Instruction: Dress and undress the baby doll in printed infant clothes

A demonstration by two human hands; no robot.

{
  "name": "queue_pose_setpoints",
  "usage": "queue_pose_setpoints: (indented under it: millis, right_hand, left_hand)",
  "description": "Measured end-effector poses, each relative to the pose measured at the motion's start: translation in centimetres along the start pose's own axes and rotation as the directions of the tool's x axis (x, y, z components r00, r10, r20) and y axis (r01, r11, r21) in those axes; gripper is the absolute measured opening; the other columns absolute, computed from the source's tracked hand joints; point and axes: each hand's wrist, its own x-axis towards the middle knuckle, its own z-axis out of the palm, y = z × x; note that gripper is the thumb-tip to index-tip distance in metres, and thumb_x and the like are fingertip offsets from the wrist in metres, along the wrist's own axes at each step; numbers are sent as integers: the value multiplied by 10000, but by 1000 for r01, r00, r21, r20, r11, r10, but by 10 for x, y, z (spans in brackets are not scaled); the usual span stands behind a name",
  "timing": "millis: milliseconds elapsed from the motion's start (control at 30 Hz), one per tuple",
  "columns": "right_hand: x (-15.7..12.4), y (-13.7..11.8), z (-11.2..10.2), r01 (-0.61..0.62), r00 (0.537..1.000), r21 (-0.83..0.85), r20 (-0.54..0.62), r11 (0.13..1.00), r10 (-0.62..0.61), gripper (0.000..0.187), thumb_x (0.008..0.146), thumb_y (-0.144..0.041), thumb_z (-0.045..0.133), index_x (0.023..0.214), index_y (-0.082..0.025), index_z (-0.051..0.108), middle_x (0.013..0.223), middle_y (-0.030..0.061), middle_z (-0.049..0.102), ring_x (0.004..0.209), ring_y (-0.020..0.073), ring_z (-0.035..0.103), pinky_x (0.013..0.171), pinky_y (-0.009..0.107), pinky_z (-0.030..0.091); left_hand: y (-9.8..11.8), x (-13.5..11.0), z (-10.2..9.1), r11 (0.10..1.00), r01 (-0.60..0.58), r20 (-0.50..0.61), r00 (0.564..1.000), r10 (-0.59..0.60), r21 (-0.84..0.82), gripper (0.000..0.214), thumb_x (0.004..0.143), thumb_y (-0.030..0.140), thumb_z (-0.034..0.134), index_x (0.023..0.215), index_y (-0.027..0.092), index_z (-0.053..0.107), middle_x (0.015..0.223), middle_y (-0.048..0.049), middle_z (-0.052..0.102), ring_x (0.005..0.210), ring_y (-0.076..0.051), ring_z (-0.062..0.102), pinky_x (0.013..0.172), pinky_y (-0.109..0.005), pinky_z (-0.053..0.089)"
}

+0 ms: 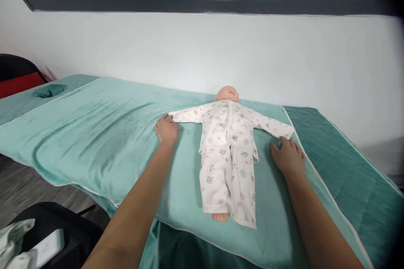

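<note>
A baby doll [227, 93] lies on its back on a mint-green sheet [104, 134], its arms spread wide. It wears a white printed long-sleeved top [217, 124] and matching trousers [214, 176]. One bare foot [220, 217] pokes out of a trouser leg; the doll's hands are hidden inside the sleeves. At the left sleeve's cuff, my left hand [167, 129] has its fingers closed on the fabric. My right hand [288, 155] rests at the right cuff, fingertips touching it, with the thumb and fingers apart.
Beneath the sheet is a darker green bed cover [344, 155], with a face hole [50, 90] at the far left. A white wall [142, 46] and dark window frame [221, 0] stand behind. A black chair [72, 235] at lower left holds a white object [49, 246] and cloth.
</note>
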Motion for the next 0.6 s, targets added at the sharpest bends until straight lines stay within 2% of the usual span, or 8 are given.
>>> queue_pose_setpoints:
  millis: [133, 200, 267, 333, 400, 500, 600]
  right_hand:
    - [0, 0, -3, 3, 999, 46, -33, 999, -2, 598, 912, -426, 422, 1431, -134, 472, 1521, 190, 410, 1423, 351, 350, 1159, 518, 268]
    - [-7, 0, -6, 33, 997, 135, -69, 990, -24, 595, 898, -385, 458, 1416, -95, 485, 1527, 207, 397, 1437, 331, 337, 1177, 467, 263]
    - [-28, -2, -10, 118, 990, 280, -109, 953, -91, 566, 900, -372, 471, 1391, -91, 506, 1547, 194, 377, 1453, 290, 322, 1189, 413, 262]
    - [-65, -6, -17, 238, 971, 437, -137, 867, -198, 514, 920, -401, 474, 1367, -151, 524, 1569, 142, 362, 1450, 258, 336, 1186, 406, 284]
    - [-116, -12, -26, 337, 938, 572, -134, 748, -319, 449, 936, -401, 498, 1346, -219, 526, 1566, 94, 379, 1427, 257, 376, 1170, 456, 317]
    - [-192, -21, -39, 338, 903, 731, -76, 593, -422, 400, 940, -334, 541, 1334, -278, 511, 1562, 81, 382, 1425, 276, 378, 1149, 516, 346]
    - [-243, -26, -47, 354, 889, 756, -90, 550, -449, 434, 942, -266, 538, 1366, -320, 464, 1579, 73, 335, 1450, 295, 328, 1143, 565, 347]
  left_hand:
    - [4, -17, -11, 994, -1, -44, 999, -3, -109, 473, 832, 107, 409, 1237, 172, 645, 1411, -83, 547, 1308, -236, 489, 1119, -345, 391]
    - [5, -40, -21, 978, -36, -72, 997, 22, -204, 475, 807, 88, 406, 1221, 165, 626, 1379, -91, 549, 1315, -212, 480, 1142, -317, 375]
    - [4, -74, -34, 943, -88, -69, 995, 69, -320, 455, 791, 79, 407, 1182, 184, 615, 1324, -87, 570, 1292, -200, 500, 1144, -326, 383]
    - [1, -117, -48, 898, -144, -11, 988, 153, -417, 435, 810, 85, 397, 1162, 235, 605, 1297, -63, 583, 1274, -193, 520, 1120, -354, 419]
    - [-4, -163, -61, 867, -166, 89, 968, 234, -470, 391, 839, 118, 420, 1141, 280, 607, 1302, -44, 588, 1285, -207, 521, 1131, -398, 409]
    - [-11, -223, -76, 837, -135, 207, 936, 283, -531, 341, 861, 162, 461, 1114, 336, 611, 1283, -39, 601, 1257, -232, 543, 1106, -451, 426]
    - [-16, -261, -85, 820, -139, 266, 904, 334, -556, 347, 851, 192, 543, 1153, 359, 576, 1298, -53, 590, 1262, -252, 528, 1089, -476, 422]
